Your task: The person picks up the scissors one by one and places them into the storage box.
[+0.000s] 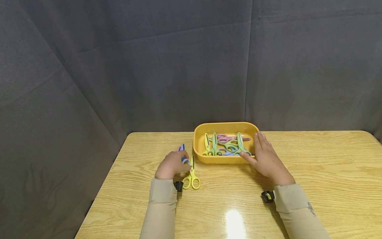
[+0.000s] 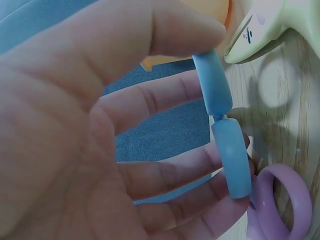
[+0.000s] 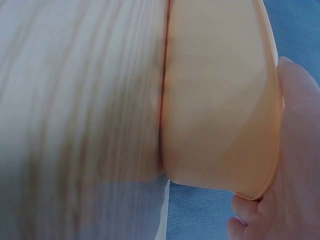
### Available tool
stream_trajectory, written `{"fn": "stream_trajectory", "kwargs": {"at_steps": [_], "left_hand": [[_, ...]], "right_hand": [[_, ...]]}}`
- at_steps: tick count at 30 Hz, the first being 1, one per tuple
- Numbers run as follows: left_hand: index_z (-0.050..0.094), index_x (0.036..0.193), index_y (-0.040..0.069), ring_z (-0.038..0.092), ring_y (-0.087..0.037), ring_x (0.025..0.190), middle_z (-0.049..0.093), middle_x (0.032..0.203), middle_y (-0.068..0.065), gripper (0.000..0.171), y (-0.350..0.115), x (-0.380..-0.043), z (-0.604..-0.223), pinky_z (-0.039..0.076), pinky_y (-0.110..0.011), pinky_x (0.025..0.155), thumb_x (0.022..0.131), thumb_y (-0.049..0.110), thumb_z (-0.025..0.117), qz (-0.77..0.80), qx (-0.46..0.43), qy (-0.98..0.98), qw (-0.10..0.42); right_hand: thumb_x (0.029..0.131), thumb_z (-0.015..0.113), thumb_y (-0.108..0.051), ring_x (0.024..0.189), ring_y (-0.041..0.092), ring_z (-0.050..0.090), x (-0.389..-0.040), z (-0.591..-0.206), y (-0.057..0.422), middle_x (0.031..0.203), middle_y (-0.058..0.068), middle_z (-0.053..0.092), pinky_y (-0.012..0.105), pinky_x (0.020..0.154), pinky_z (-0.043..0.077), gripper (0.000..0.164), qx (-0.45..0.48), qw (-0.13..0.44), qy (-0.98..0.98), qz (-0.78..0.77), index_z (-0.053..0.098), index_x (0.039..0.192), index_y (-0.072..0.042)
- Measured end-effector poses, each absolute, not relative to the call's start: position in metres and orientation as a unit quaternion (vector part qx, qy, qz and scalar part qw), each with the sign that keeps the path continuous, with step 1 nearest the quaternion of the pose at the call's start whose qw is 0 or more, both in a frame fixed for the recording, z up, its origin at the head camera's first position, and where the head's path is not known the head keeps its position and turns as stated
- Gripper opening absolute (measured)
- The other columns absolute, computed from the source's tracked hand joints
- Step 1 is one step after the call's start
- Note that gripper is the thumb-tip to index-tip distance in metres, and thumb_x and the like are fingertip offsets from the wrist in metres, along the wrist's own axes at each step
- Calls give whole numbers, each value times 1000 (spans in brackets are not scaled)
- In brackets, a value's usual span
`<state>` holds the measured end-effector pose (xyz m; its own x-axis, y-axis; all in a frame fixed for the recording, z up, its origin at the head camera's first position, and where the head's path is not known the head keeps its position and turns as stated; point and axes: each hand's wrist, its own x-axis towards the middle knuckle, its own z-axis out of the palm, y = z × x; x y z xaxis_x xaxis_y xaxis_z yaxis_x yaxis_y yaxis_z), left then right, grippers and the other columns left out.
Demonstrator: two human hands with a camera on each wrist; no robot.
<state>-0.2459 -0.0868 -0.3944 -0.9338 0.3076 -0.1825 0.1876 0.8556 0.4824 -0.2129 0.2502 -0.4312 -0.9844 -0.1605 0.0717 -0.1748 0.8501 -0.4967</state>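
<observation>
My left hand (image 1: 173, 164) pinches a pair of blue scissors (image 1: 185, 160); in the left wrist view the blue handle loops (image 2: 232, 157) lie between thumb and fingers. Beside them are pink scissors (image 2: 295, 200), mostly hidden by the hand in the head view. Yellow scissors (image 1: 191, 174) lie on the table right of this hand, handles toward me. At the right end of a yellow bin (image 1: 226, 160), my right hand (image 1: 268, 162) rests on the rim with straight fingers, thumb on the front edge. Inside the bin are several scissors, among them green ones (image 1: 214, 143) and pink ones (image 1: 231, 137).
The bin stands near the back edge of a wooden table (image 1: 328, 172), close to a dark grey curtain (image 1: 191, 66). More curtain hangs along the table's left side. A bright light reflection (image 1: 234, 224) shows at the front.
</observation>
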Motion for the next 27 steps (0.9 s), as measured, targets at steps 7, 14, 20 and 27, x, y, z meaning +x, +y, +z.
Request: {"fn": "stream_trajectory", "kwargs": {"at_steps": [7,14,20,27], "left_hand": [[69,114,7,50,-22,76,59,85,-6,32,-89,-247,-394,39,-32,62,84,12,75,234,133,955,123],[70,113,8,46,-24,77,56,86,-9,32,-90,-248,-396,37,-34,64,81,8,68,233,141,958,86],[71,110,9,46,-25,76,54,80,-7,27,-89,-248,-397,36,-35,65,83,7,68,232,150,960,45],[71,115,10,51,-31,82,63,87,-10,31,-85,-249,-398,40,-38,68,85,9,71,227,149,963,3]], "right_hand": [[102,46,-61,153,45,-7,-214,-432,250,165,31,-6,60,121,4,103,90,18,-961,260,-1,156,14],[102,46,-61,153,46,-6,-214,-433,251,164,32,-5,61,121,5,103,92,22,-961,259,-1,156,14],[102,45,-62,153,45,-7,-213,-433,251,165,31,-6,60,121,3,104,89,18,-962,257,-1,156,13],[102,46,-62,153,46,-5,-213,-432,250,164,32,-3,60,121,5,103,88,23,-964,252,1,156,14]]}}
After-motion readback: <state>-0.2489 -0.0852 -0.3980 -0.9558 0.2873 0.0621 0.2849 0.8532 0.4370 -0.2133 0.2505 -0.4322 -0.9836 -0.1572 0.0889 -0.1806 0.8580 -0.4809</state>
